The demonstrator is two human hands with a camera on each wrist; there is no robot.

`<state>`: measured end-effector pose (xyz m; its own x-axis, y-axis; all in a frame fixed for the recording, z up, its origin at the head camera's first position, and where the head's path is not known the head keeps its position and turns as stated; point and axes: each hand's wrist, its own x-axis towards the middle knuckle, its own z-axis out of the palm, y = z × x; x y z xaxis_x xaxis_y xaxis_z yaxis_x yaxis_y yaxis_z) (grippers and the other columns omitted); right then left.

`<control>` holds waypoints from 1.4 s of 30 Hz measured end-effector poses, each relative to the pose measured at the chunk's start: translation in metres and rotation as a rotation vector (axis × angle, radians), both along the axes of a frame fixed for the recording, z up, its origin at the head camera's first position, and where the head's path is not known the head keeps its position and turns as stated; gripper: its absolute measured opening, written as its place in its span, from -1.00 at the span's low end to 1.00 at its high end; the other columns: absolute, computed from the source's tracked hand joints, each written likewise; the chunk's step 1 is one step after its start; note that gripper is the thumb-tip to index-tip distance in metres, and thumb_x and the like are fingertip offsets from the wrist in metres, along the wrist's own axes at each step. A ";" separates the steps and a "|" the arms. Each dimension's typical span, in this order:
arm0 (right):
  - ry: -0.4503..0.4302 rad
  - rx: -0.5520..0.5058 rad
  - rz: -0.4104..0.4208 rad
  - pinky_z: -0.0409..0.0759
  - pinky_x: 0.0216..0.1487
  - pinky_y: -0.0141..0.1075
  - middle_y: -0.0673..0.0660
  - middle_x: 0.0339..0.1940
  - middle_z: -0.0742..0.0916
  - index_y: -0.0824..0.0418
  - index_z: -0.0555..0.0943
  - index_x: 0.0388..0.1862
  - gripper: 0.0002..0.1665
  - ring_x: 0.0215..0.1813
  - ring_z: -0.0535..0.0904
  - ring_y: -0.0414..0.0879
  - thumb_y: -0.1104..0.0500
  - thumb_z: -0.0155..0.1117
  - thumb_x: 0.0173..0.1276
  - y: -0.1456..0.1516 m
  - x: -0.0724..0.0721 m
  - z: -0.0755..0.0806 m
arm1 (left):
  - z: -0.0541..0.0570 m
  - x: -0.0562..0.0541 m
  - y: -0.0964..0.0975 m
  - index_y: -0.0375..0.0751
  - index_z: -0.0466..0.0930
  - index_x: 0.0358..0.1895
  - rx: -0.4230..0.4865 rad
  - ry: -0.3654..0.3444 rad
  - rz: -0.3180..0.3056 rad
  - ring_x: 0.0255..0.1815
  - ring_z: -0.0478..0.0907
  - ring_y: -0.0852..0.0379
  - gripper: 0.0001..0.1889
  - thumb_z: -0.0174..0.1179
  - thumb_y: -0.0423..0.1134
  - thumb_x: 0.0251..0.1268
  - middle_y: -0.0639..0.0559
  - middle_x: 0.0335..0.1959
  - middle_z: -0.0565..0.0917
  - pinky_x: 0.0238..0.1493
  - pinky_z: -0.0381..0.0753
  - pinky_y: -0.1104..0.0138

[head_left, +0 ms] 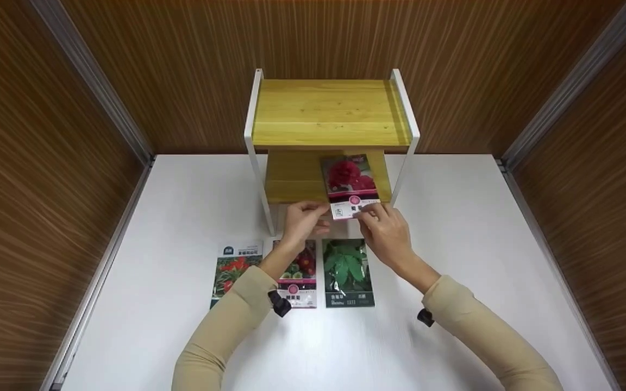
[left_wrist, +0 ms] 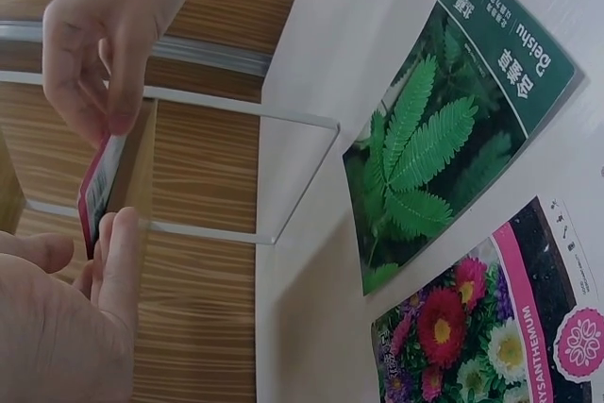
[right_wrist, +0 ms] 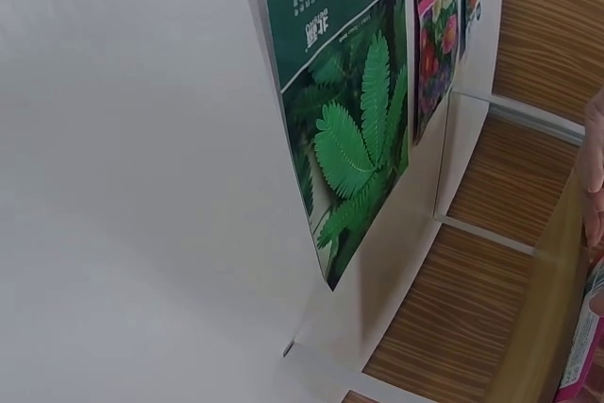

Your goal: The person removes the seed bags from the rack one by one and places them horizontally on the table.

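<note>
A seed packet with deep pink flowers (head_left: 350, 176) slants over the lower shelf board (head_left: 296, 176), its near end past the front edge. My right hand (head_left: 389, 233) pinches its near right corner between thumb and fingers. At the near left corner, my left hand (head_left: 299, 225) touches the packet with nearly straight fingers; its thumb stands slightly apart in the left wrist view. On the table in front lie a green-leaf packet (head_left: 348, 271), a chrysanthemum packet (head_left: 305, 271) and a red-flower packet (head_left: 234, 266). My left forearm partly covers the last two.
The small rack has a wooden top board (head_left: 329, 111) and white side frames (head_left: 406, 108). It stands on the white table (head_left: 465, 228) near the brown back wall (head_left: 324, 38). Wood-patterned side walls (head_left: 590, 163) enclose the table.
</note>
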<state>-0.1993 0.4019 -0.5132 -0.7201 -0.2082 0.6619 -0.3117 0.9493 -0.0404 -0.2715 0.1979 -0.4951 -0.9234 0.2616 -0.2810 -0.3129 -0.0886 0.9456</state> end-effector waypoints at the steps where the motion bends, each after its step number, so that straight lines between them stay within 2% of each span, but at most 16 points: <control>1: -0.003 0.002 0.000 0.72 -0.27 -0.11 0.10 -0.13 0.74 0.09 0.75 -0.16 -0.83 -0.10 0.68 0.09 0.28 0.52 0.31 0.000 0.001 0.000 | 0.000 0.000 0.000 -0.38 0.68 0.05 -0.005 0.000 0.000 -0.51 0.73 0.20 -0.71 0.36 -0.25 0.42 -0.19 -0.14 0.83 -0.31 0.88 0.26; 6: -0.015 0.001 0.012 0.76 -0.21 -0.11 0.11 -0.12 0.75 0.08 0.75 -0.14 -0.82 -0.04 0.68 0.09 0.26 0.53 0.32 0.001 0.007 0.000 | 0.001 0.000 0.000 -0.36 0.69 0.06 -0.013 -0.013 0.006 -0.48 0.74 0.19 -0.71 0.38 -0.24 0.41 -0.26 -0.06 0.82 -0.25 0.90 0.20; 13: -0.018 0.009 0.019 0.77 -0.23 -0.14 0.10 -0.13 0.75 0.07 0.75 -0.14 -0.81 -0.08 0.67 0.07 0.23 0.56 0.30 0.002 0.014 -0.003 | 0.001 0.000 0.001 -0.38 0.69 0.06 0.009 -0.013 0.001 -0.46 0.75 0.17 -0.70 0.39 -0.26 0.40 -0.19 -0.15 0.83 -0.33 0.87 0.31; 19: -0.019 0.005 0.032 0.79 -0.22 -0.14 0.10 -0.12 0.75 0.06 0.75 -0.11 -0.77 -0.09 0.68 0.06 0.22 0.58 0.28 0.002 0.018 -0.005 | 0.001 -0.001 0.004 -0.37 0.70 0.06 0.012 -0.023 -0.003 -0.42 0.76 0.14 -0.71 0.41 -0.27 0.39 -0.15 -0.23 0.82 -0.24 0.89 0.26; 27: -0.027 0.005 0.046 0.77 -0.23 -0.14 0.08 -0.13 0.76 0.05 0.78 -0.13 -0.81 -0.10 0.67 0.05 0.25 0.55 0.31 0.002 0.024 -0.009 | -0.002 -0.002 0.005 -0.41 0.70 0.04 0.069 -0.028 -0.011 -0.48 0.73 0.19 -0.71 0.43 -0.38 0.30 0.00 -0.37 0.79 -0.41 0.84 0.37; 38: -0.041 0.002 0.052 0.79 -0.19 -0.15 0.09 -0.12 0.75 0.06 0.79 -0.13 -0.80 -0.07 0.68 0.06 0.24 0.57 0.28 0.000 0.028 -0.012 | -0.001 -0.003 0.006 -0.42 0.67 0.07 0.122 -0.055 -0.012 -0.44 0.75 0.21 -0.68 0.41 -0.51 0.26 -0.04 -0.27 0.79 -0.42 0.82 0.41; 42: -0.060 -0.029 0.053 0.79 -0.19 -0.15 0.11 -0.11 0.75 0.06 0.79 -0.13 -0.78 -0.07 0.68 0.06 0.25 0.59 0.26 -0.002 0.031 -0.013 | -0.002 -0.002 0.006 -0.42 0.65 0.11 0.126 -0.055 -0.018 -0.40 0.75 0.18 -0.66 0.38 -0.54 0.26 -0.04 -0.24 0.78 -0.40 0.83 0.40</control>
